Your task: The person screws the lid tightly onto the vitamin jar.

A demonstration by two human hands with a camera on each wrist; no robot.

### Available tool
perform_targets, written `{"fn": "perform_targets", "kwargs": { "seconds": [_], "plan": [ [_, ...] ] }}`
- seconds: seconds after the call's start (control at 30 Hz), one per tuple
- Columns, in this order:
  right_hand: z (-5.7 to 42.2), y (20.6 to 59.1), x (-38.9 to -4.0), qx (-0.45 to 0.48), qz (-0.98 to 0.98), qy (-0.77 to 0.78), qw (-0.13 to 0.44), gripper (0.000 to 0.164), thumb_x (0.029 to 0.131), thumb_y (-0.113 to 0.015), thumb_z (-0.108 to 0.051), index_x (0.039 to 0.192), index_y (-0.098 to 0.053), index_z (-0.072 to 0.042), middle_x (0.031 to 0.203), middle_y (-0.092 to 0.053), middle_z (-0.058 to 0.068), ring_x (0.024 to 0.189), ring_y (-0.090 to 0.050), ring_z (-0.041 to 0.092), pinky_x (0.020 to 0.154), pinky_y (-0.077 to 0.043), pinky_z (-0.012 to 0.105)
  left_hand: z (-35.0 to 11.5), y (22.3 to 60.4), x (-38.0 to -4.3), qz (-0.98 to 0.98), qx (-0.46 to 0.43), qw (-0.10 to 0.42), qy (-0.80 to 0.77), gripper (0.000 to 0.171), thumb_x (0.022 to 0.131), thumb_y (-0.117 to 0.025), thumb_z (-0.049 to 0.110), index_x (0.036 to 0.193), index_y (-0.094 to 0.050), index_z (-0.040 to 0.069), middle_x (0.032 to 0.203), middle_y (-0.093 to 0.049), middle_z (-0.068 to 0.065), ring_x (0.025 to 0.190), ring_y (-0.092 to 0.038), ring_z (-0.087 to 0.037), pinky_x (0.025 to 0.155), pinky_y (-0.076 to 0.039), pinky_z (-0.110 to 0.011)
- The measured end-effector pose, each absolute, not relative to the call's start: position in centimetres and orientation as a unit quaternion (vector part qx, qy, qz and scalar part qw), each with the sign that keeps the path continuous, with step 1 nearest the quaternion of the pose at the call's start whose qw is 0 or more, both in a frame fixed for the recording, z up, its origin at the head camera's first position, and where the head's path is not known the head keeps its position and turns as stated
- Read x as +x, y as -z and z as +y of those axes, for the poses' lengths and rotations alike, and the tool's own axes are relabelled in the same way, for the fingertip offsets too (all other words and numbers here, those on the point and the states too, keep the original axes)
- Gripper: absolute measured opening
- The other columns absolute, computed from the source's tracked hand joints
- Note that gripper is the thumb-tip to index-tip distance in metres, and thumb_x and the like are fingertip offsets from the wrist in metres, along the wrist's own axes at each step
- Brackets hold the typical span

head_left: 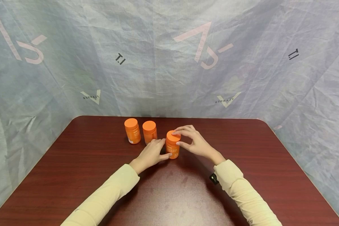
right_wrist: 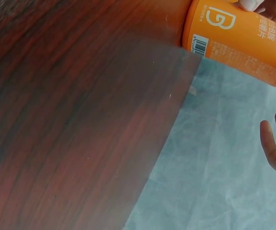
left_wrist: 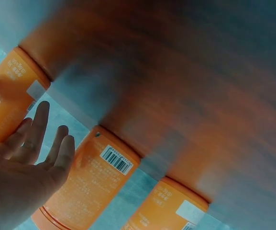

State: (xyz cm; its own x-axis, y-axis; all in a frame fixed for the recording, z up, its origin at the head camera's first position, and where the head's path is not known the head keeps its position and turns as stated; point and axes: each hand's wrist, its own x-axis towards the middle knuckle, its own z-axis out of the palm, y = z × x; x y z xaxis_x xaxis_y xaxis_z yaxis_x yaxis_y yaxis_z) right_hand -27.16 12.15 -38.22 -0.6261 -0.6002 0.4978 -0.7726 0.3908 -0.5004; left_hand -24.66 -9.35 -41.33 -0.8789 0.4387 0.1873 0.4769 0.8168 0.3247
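Note:
An orange supplement bottle point(head_left: 173, 151) stands upright near the middle of the table, its orange screw lid point(head_left: 172, 137) on top. From the left, my left hand point(head_left: 151, 153) holds its body, with the thumb on the front and the fingers partly hidden. My right hand point(head_left: 197, 143) grips the lid, thumb at its side and a fingertip on top. The same bottle shows a logo and barcode in the right wrist view point(right_wrist: 238, 40). Two matching orange bottles stand to the left, one just beyond my left hand point(head_left: 150, 130) and another farther left point(head_left: 133, 131).
The dark red wood-grain table point(head_left: 73, 175) reaches back to a grey-blue cloth point(head_left: 155, 62) with printed letters, which hangs behind and at both sides. A small black object point(head_left: 213, 179) sits at my right sleeve's cuff.

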Motion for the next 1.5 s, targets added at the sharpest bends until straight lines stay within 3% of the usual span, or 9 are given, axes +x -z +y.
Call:
{"fn": "perform_targets", "kwargs": {
  "seconds": [0.63, 1.07, 1.43, 1.5],
  "plan": [
    [12.3, 37.9, -27.1, 0.415, -0.82, -0.373, 0.13, 0.026, 0.083, -0.067, -0.019, 0.109, -0.065, -0.019, 0.116, -0.059, 0.002, 0.111, -0.043, 0.02, 0.091, -0.034, 0.046, -9.2, 41.2, -24.3, -0.952, -0.241, 0.061, 0.18, 0.054, 0.082, -0.062, 0.047, 0.116, -0.053, 0.005, 0.106, -0.063, -0.009, 0.096, -0.056, -0.027, 0.086, -0.045, -0.043],
    [12.1, 38.2, -27.2, 0.404, -0.814, -0.395, 0.131, 0.031, 0.077, -0.073, -0.022, 0.106, -0.063, -0.016, 0.11, -0.063, -0.001, 0.106, -0.048, 0.017, 0.092, -0.036, 0.038, -9.1, 41.1, -24.3, -0.953, -0.239, 0.065, 0.173, 0.057, 0.082, -0.062, 0.047, 0.118, -0.052, 0.004, 0.108, -0.063, -0.009, 0.097, -0.056, -0.027, 0.087, -0.045, -0.043],
    [11.5, 36.7, -25.5, 0.39, -0.814, -0.413, 0.12, 0.029, 0.074, -0.073, -0.005, 0.101, -0.063, -0.002, 0.11, -0.061, 0.017, 0.107, -0.049, 0.031, 0.093, -0.036, 0.046, -9.1, 41.1, -24.2, -0.954, -0.237, 0.063, 0.173, 0.058, 0.082, -0.062, 0.047, 0.12, -0.051, 0.005, 0.11, -0.063, -0.009, 0.098, -0.056, -0.027, 0.087, -0.045, -0.044],
    [11.7, 36.9, -25.7, 0.394, -0.814, -0.411, 0.118, 0.027, 0.076, -0.073, -0.007, 0.101, -0.063, -0.004, 0.111, -0.062, 0.015, 0.107, -0.049, 0.028, 0.093, -0.036, 0.044, -9.1, 41.1, -24.2, -0.953, -0.237, 0.063, 0.175, 0.058, 0.082, -0.062, 0.048, 0.12, -0.051, 0.005, 0.109, -0.063, -0.009, 0.097, -0.056, -0.026, 0.087, -0.045, -0.043]
  ]
}}
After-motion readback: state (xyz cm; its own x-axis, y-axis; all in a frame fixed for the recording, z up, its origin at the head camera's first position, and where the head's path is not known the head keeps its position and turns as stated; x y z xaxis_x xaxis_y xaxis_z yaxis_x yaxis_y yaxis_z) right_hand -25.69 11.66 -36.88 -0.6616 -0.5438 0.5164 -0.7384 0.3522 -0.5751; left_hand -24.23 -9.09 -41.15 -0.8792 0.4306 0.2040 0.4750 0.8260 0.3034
